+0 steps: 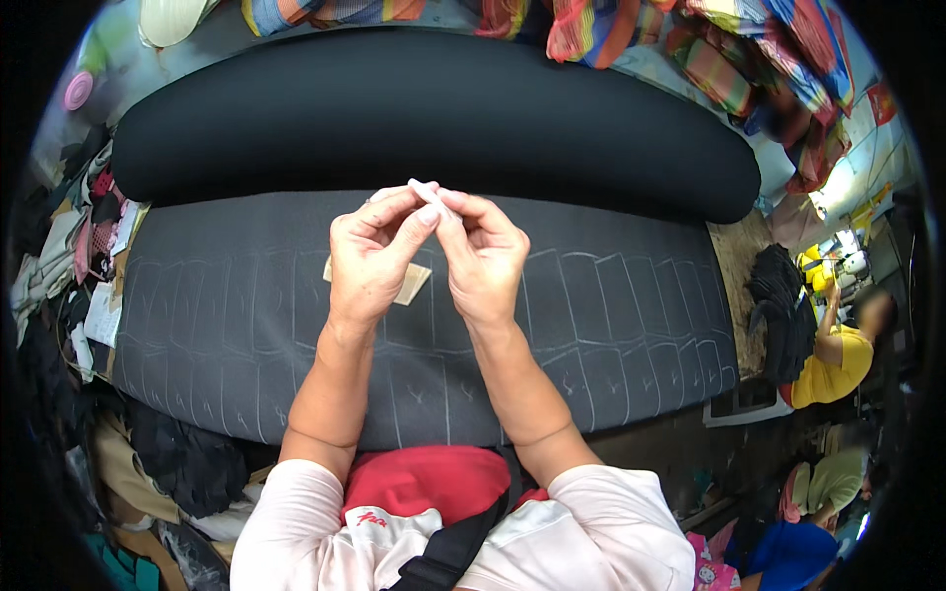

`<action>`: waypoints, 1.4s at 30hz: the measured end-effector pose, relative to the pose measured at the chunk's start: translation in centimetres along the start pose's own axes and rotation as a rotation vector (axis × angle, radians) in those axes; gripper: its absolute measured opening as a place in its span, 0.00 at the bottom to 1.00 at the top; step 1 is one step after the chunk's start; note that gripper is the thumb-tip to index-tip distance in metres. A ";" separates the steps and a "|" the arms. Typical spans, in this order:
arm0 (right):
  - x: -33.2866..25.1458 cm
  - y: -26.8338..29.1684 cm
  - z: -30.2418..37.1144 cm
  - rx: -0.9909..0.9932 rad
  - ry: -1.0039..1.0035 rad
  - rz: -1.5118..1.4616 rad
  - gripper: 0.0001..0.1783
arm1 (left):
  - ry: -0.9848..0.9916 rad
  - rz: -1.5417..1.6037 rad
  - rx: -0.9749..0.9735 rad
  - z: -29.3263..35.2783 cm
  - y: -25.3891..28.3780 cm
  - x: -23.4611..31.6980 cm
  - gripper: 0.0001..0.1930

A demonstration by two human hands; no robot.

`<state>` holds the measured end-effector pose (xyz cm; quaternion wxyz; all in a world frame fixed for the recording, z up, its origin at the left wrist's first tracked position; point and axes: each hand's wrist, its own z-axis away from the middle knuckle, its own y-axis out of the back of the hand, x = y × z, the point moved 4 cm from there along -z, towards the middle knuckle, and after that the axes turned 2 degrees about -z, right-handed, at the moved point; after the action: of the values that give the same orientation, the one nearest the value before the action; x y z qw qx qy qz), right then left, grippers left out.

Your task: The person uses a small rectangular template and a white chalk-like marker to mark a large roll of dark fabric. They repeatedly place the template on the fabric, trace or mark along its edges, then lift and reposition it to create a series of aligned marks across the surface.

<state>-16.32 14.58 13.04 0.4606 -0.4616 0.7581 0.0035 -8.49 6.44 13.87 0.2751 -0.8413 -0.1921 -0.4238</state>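
Observation:
My left hand point(372, 246) and my right hand point(487, 251) meet over the middle of a dark fabric point(251, 305) spread on the table. Between their fingertips they pinch a small, thin white piece of chalk point(425, 190), partly hidden by the fingers. Rows of white chalk outlines run across the fabric. Under my left hand lies a flat tan pattern piece point(415, 283), mostly covered by that hand. My hands are raised above the cloth, with the thumbs close together.
A thick black fabric roll point(424, 108) lies along the far side. Colourful striped bags point(601, 30) hang behind it. Cloth heaps point(187, 453) crowd the left. At right, a person in yellow point(838, 366) sits by dark cloth point(778, 305); another person point(788, 542) is lower right.

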 end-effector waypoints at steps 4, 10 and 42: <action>1.6 -0.1 0.5 0.095 -0.075 0.042 0.07 | 0.028 0.040 -0.009 -1.5 1.0 -0.8 0.11; 3.1 1.3 0.6 0.131 0.094 0.310 0.06 | 0.156 0.078 0.010 -1.8 1.9 -4.1 0.14; 2.2 3.0 -1.0 0.026 -0.004 0.552 0.07 | 0.228 0.039 0.009 -2.5 2.3 -6.2 0.10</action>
<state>-19.46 14.37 10.78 0.4493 -0.2315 0.8545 0.1202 -12.27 2.48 9.32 0.3071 -0.7899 -0.1452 -0.5105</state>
